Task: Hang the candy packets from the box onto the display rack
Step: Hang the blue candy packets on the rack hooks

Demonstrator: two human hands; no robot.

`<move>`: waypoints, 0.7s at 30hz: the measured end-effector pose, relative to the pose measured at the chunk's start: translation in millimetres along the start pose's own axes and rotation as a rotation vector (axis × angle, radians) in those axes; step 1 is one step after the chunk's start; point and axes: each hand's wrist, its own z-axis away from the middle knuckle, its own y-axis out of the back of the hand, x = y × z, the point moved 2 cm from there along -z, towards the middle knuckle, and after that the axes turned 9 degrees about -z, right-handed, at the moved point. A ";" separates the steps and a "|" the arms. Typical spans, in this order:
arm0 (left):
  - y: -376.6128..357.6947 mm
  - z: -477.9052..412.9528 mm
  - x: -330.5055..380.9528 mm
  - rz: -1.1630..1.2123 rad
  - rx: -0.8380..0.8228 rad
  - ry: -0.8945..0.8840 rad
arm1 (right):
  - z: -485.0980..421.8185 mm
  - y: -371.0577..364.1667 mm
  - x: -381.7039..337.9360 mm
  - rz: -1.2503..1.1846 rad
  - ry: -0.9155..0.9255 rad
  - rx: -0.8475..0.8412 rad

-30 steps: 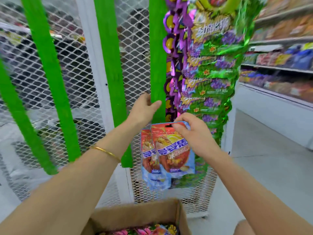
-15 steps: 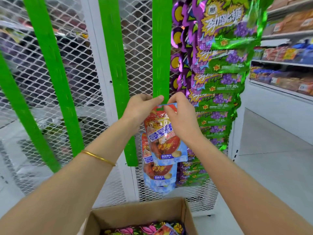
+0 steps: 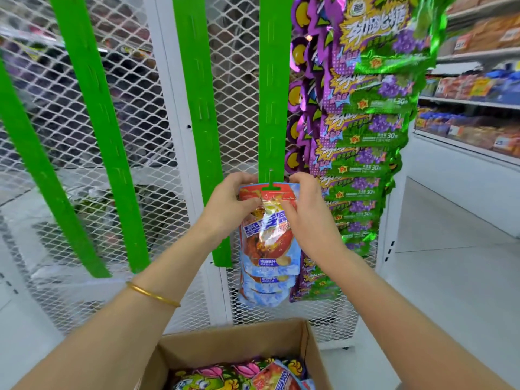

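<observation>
Left hand point(image 3: 235, 205): fingers point(image 3: 245, 180) curl over the top left corner of the packet point(image 3: 267, 237), thumb pressed on its front. Right hand point(image 3: 305, 212): the same pinch on the top right corner. Both are clamped on the sealed header, either side of the hang hole, where a green tab point(image 3: 270, 187) of the strip point(image 3: 274, 108) shows through.

The packet sits upright at the lower part of that strip, over other packets point(image 3: 261, 294) hanging beneath it. Whether the tab is fully through the hole, you cannot tell.

Handling, by the look of it: light, a soft foil pouch, glossy and probably slippery. The body crumples; the header is the stiffest part. Hold there, close to the hole, so the film stays taut and does not tear at the slot.

Outward: grape packets point(image 3: 363, 153) hang just beside on the right. The white mesh rack point(image 3: 239, 80) stands behind. An open box point(image 3: 233, 344) lies below, with spare packets point(image 3: 253, 375) inside.
</observation>
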 end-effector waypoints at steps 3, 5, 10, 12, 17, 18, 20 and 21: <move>0.1 15.7 -11.6 -0.051 0.070 -0.058 | 27.4 2.2 3.0 0.337 0.080 0.092; 0.3 41.2 -32.1 -0.061 0.181 -0.077 | 56.2 3.4 11.2 0.435 0.093 0.185; -26.7 115.6 -123.0 -0.126 0.058 0.079 | 141.6 -64.4 97.9 0.070 -0.460 -0.301; -43.1 131.3 -157.8 -0.213 -0.180 0.235 | 175.5 -105.8 147.3 0.051 -0.614 -0.552; -57.3 143.2 -195.1 -0.339 -0.386 0.344 | 241.2 -175.8 215.4 0.143 -0.644 -0.832; -56.7 145.5 -200.5 -0.346 -0.383 0.361 | 251.4 -186.2 221.9 0.170 -0.629 -0.875; -53.9 151.5 -213.8 -0.379 -0.371 0.411 | 269.2 -205.4 232.1 0.232 -0.580 -0.961; -52.3 154.8 -221.0 -0.399 -0.373 0.444 | 276.6 -213.6 232.6 0.245 -0.544 -1.002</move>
